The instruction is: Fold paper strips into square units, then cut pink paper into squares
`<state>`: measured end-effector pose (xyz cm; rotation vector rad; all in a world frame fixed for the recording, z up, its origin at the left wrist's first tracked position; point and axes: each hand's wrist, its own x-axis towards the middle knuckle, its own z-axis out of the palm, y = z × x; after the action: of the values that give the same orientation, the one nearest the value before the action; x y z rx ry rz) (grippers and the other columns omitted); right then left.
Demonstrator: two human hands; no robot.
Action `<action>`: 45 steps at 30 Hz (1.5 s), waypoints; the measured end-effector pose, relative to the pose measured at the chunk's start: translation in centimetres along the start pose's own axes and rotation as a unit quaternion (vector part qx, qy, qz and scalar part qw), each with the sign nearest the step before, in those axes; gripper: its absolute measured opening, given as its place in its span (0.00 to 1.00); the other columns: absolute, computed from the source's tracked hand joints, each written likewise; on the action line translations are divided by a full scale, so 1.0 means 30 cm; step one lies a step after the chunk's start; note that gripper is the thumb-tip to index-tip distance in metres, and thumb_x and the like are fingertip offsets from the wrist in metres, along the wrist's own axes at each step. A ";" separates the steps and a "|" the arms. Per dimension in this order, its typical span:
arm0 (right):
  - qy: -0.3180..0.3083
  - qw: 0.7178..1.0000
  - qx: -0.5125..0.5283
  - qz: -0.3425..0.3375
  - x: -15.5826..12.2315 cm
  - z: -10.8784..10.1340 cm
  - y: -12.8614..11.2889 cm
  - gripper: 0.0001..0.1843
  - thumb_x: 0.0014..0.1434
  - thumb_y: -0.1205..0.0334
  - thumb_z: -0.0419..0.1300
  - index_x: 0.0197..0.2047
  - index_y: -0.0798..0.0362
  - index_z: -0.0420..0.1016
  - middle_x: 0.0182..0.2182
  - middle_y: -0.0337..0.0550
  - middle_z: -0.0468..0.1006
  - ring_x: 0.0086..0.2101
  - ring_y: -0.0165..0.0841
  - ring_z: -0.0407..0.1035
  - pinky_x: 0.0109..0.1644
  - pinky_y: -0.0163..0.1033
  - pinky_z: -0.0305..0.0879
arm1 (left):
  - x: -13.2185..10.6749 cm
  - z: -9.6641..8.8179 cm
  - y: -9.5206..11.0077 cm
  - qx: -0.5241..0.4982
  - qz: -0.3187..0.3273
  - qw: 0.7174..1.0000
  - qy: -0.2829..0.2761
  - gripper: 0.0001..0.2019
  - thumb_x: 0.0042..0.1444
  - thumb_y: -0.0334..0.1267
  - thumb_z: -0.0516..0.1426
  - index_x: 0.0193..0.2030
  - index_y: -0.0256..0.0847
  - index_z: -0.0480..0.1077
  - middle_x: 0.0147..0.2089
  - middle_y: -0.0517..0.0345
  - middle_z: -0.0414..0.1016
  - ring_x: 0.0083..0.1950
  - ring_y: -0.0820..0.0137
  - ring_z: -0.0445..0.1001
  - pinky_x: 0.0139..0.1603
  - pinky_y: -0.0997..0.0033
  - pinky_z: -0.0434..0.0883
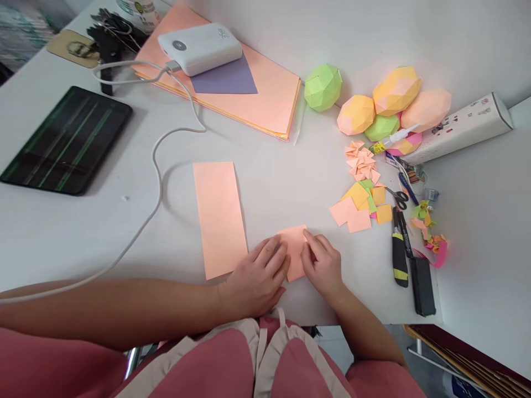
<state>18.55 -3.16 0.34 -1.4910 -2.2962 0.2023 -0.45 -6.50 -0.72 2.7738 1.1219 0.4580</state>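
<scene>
A small peach paper piece [296,251] lies on the table near its front edge. Flat across its left edge rest the fingers of my left hand [259,272], stretched out. At the upper right edge of the same piece, my right hand [324,264] pinches the paper between thumb and fingers. Left of my left hand is a longer peach paper strip [219,218], partly under or beside the fingertips; I cannot tell which.
Right of my hands lie cut paper squares [357,207], folded peach pieces [360,161], scissors [399,197] and a cutter [399,257]. Behind them sit faceted paper balls [322,88]. A power bank [201,48] rests on a paper stack [265,105]; its cable [155,160] runs past a tablet [62,143].
</scene>
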 end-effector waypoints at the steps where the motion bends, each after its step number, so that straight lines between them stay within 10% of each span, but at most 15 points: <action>1: 0.001 1.000 0.000 -0.001 0.000 0.000 0.000 0.17 0.62 0.69 0.48 0.50 0.59 0.72 0.27 0.42 0.72 0.23 0.26 0.64 0.26 0.32 0.61 | 0.000 0.000 0.000 0.001 0.000 1.000 0.003 0.25 0.59 0.48 0.50 0.53 0.27 0.67 0.58 0.34 0.66 0.62 0.43 0.61 0.60 0.48 0.60; 45: -0.014 0.999 -0.028 -0.009 0.000 0.004 0.009 0.19 0.62 0.70 0.47 0.51 0.60 0.73 0.29 0.44 0.74 0.25 0.27 0.66 0.27 0.33 0.63 | 0.039 -0.002 -0.043 -0.029 0.037 0.999 0.015 0.18 0.59 0.46 0.52 0.44 0.31 0.71 0.45 0.43 0.71 0.56 0.51 0.64 0.61 0.49 0.61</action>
<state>18.73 -3.04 0.15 -1.5018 -2.3541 0.1560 -0.51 -4.77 -0.65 2.7743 0.9979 0.5334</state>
